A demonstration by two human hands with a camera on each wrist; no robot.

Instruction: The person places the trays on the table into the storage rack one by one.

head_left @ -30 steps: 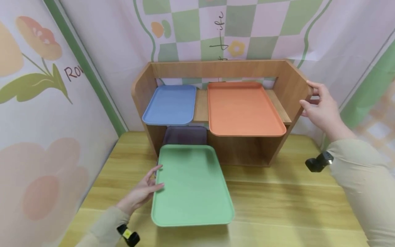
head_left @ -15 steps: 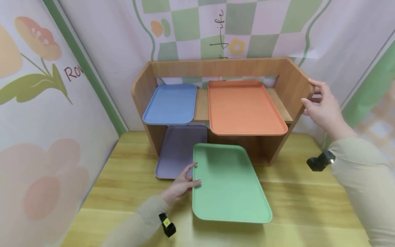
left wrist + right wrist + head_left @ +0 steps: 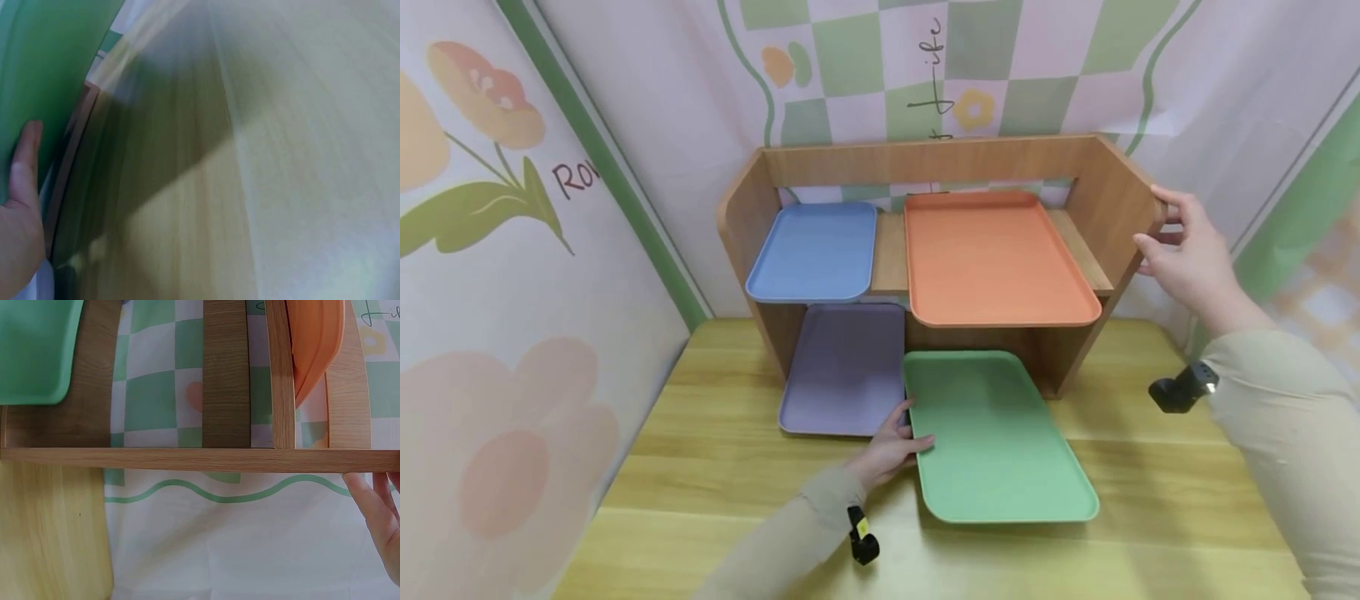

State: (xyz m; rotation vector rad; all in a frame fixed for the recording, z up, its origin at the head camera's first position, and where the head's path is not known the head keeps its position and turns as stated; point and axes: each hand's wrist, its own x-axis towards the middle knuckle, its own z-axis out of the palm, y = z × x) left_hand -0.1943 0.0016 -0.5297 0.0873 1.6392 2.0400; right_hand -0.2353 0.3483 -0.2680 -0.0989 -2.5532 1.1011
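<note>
My left hand (image 3: 887, 450) holds a green tray (image 3: 1000, 433) by its left edge, thumb on the top face. The tray is raised over the table at the front of a two-tier wooden shelf (image 3: 925, 162), its far end at the lower right compartment. In the left wrist view, fingers (image 3: 25, 162) lie along the tray's underside. My right hand (image 3: 1191, 254) grips the upper front edge of the shelf's right side panel (image 3: 187, 459). A purple tray (image 3: 846, 367) lies in the lower left, jutting out in front. On the upper board rest a blue tray (image 3: 816, 250) and an orange tray (image 3: 992, 258).
The shelf stands at the back of a wood-grain table (image 3: 700, 467). Behind it hangs a patterned curtain (image 3: 910, 75), and another printed panel (image 3: 527, 275) borders the left side. The orange tray overhangs the upper board's front edge.
My left hand has carried the green tray rightward, from in front of the purple tray to the lower right compartment, uncovering the purple tray. My right hand stays on the side panel.
</note>
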